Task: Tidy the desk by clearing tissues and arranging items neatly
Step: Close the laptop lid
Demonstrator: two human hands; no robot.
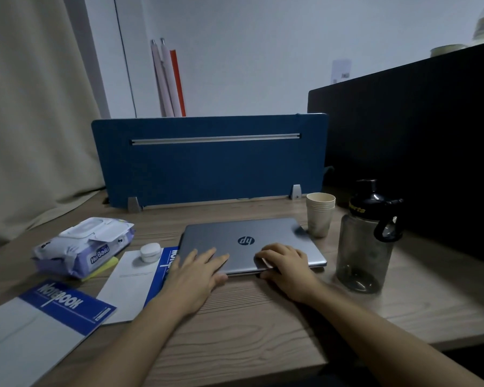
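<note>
The closed laptop (243, 241) sits mid-bench with both hands, left hand (199, 270) and right hand (287, 265), resting flat on its lid, fingers relaxed, so a shove rightward could easily knock the paper cups (320, 215) or the water bottle (368, 241) over.

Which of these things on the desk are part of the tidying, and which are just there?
Tidying: laptop under both hands, wipes, two notebooks, small jar, cups, bottle.
Just there: blue screen, curtain, poles.
</note>
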